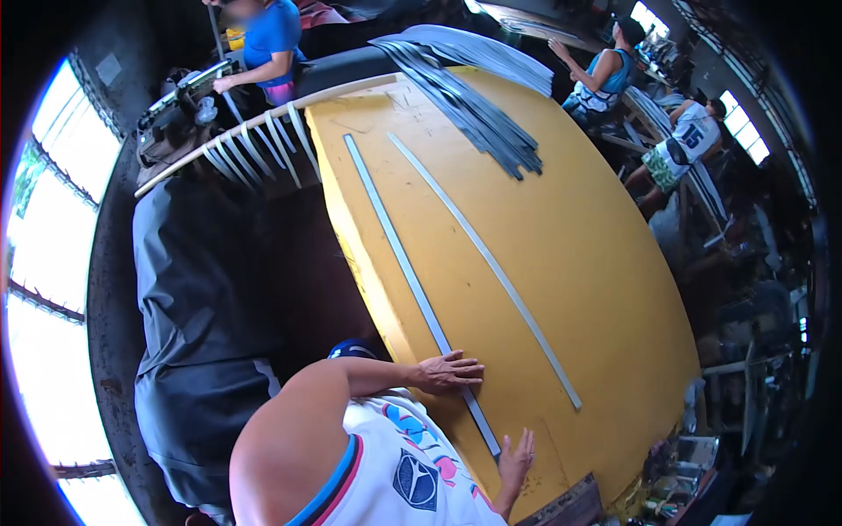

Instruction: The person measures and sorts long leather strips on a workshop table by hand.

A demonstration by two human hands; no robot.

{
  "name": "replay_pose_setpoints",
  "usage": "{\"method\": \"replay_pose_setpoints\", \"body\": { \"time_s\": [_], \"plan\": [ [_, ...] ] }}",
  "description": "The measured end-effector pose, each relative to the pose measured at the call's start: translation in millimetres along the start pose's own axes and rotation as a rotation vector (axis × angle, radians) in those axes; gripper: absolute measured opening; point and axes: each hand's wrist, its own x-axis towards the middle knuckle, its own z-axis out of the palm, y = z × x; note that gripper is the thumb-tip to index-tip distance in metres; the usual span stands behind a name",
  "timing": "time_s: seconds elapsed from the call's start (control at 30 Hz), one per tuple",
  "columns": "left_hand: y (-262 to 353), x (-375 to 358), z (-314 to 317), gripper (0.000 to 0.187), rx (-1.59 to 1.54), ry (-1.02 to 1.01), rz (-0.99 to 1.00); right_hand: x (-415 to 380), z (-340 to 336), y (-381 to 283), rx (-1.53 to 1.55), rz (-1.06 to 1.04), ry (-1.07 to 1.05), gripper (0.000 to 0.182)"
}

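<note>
A long, narrow grey strip (408, 267) with a darker edge runs along the left side of a yellow-topped table (605, 289). My left hand (449, 373) lies flat across this strip, palm down, its fingers stretched out. Close by the strip's near end is my right hand (517, 458), fingers extended and tilted up from the tabletop. A second, paler strip (491, 259) lies apart to the right, slightly bowed in this view. Neither hand touches the paler one.
Bundled dark grey strips (465, 114) lie at the table's far end, beside lighter sheets (491, 53). Pale strips hang from a rail (219, 143) at left, above dark draped fabric (189, 324). A person in blue (272, 44) stands beyond; two others work at right.
</note>
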Motion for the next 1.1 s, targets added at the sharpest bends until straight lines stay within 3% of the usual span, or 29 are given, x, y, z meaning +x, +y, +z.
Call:
{"method": "replay_pose_setpoints", "body": {
  "time_s": [0.07, 0.13, 0.2, 0.23, 0.27, 0.33, 0.37, 0.47, 0.5, 0.57, 0.73, 0.77, 0.9, 1.1],
  "plan": [
    [-17, -11, -11, 0.065, 0.063, 0.006, 0.048, 16, 39, -44, -0.004, 0.036, 0.222, 0.063],
    [-30, -19, -12, 0.061, 0.100, 0.048, -0.006, 20, 82, -49, -0.002, 0.032, 0.214, 0.066],
    [-45, -25, -31, 0.059, 0.020, 0.026, -0.189, 23, 110, -56, -0.282, 0.149, 0.355, 0.066],
    [-60, -31, -37, 0.063, 0.011, 0.058, -0.273, 22, 99, -64, -0.260, 0.189, 0.282, 0.068],
    [-75, -41, -48, 0.063, 0.022, 0.053, -0.271, 22, 101, -63, -0.249, 0.190, 0.285, 0.068],
    [-114, -56, -72, 0.070, 0.061, 0.191, -0.518, 21, 110, -49, -0.294, 0.043, 0.433, 0.068],
    [-138, -66, -76, 0.076, 0.087, 0.288, -0.594, 24, 114, -46, -0.290, 0.043, 0.452, 0.068],
    [-210, -97, -117, 0.083, 0.090, 0.330, -0.879, 23, 125, -44, -0.518, 0.054, 0.572, 0.066],
    [-235, -108, -129, 0.083, 0.085, 0.338, -0.882, 26, 127, -45, -0.522, 0.122, 0.620, 0.066],
    [-282, -128, -158, 0.086, 0.065, 0.382, -1.091, 32, 132, -50, -0.540, 0.264, 0.707, 0.066],
    [-389, -164, -208, 0.087, 0.112, 0.428, -1.236, 54, 169, -36, -0.585, 0.664, 0.870, 0.065],
    [-408, -169, -215, 0.087, 0.132, 0.418, -1.260, 52, 172, -13, -0.604, 0.696, 0.861, 0.065],
    [-460, -178, -250, 0.086, 0.103, 0.401, -1.364, 21, 171, -38, -0.576, 0.802, 0.799, 0.065],
    [-523, -175, -283, 0.085, 0.118, 0.442, -1.487, 43, 203, -89, -0.426, 0.890, 0.693, 0.065]
  ]
}}
